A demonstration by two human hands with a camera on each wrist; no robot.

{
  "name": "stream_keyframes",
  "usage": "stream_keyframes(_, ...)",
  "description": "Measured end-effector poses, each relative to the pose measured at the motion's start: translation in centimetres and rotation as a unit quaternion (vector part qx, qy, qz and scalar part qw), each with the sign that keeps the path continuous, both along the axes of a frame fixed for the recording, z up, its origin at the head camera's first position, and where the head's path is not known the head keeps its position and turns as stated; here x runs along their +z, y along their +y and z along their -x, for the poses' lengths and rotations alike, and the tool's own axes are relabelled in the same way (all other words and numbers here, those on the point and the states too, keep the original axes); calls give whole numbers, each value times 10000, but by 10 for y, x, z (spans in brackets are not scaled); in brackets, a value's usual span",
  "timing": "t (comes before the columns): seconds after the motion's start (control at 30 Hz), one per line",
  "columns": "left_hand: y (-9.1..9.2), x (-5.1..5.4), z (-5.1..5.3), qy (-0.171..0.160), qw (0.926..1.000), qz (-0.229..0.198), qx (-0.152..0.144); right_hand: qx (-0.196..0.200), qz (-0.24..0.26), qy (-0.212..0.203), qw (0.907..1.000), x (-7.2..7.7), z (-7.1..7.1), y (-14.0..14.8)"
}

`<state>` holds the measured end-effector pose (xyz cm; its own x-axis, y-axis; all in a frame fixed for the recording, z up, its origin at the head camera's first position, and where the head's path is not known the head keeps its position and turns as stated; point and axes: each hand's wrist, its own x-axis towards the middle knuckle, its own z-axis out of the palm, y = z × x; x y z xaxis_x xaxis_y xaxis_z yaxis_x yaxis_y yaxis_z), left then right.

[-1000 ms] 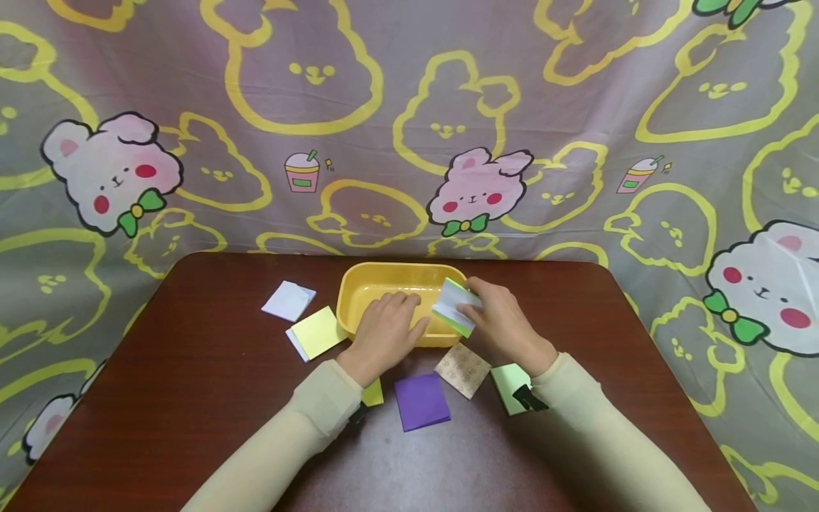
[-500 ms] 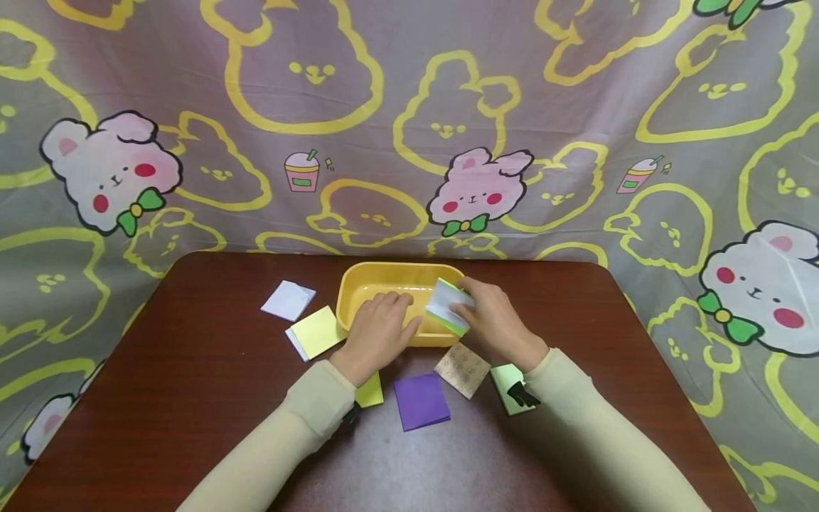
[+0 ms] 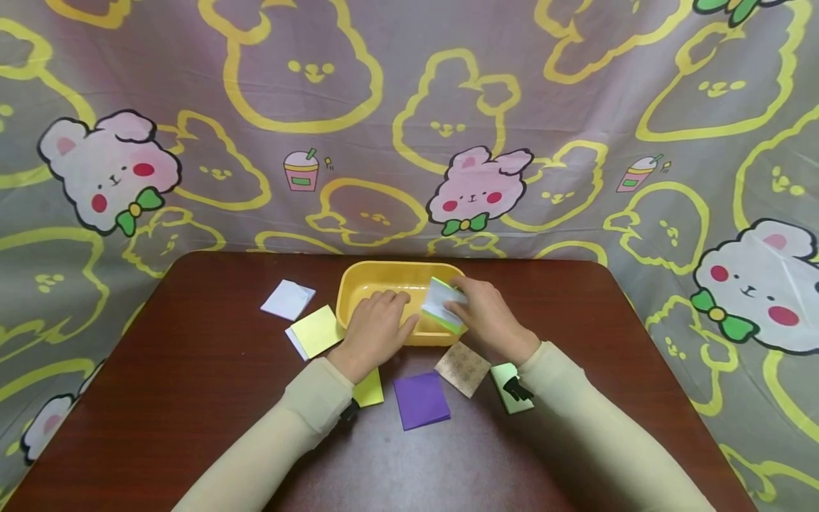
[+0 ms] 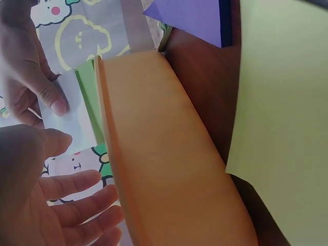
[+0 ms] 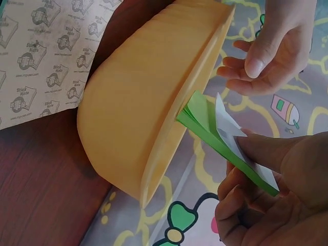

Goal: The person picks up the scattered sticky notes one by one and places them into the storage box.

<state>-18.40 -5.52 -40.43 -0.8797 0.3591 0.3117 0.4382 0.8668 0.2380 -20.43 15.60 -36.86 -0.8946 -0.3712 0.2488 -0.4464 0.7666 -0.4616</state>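
My right hand pinches a green sticky note pad between thumb and fingers. A white sheet lies on the pad's upper face, lifted a little from the green sheets at one end in the right wrist view. The pad is tilted above the right end of a yellow plastic tub. My left hand hovers over the tub's front rim, fingers loosely bent, holding nothing. In the left wrist view its thumb is close to the pad; whether they touch I cannot tell.
In front of the tub lie a purple pad, a brown printed pad, a pale green pad and a yellow pad partly behind my left wrist. Left of it are a pale yellow pad and a white pad.
My right hand has shifted left with the green sticky note pad, further over the tub. The left hand has drifted slightly left. The pads on the table have stayed put.
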Motion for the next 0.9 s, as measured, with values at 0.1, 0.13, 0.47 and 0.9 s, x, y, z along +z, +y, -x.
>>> stream_keyframes(0.1, -1, -1, 1, 7, 10000, 12, 23, 47, -15, 32, 10000, 1, 2, -1)
stream_keyframes(0.13, -1, -1, 1, 7, 10000, 13, 27, 53, -18, 34, 10000, 1, 3, -1)
stream_keyframes(0.47, -2, -2, 5, 76, 10000, -12, -15, 11, -126, -175, 9998, -2, 9, -5)
stream_keyframes(0.9, -5, -4, 6, 10, 10000, 29, 77, -22, -159, -384, 9991, -14, 12, -12)
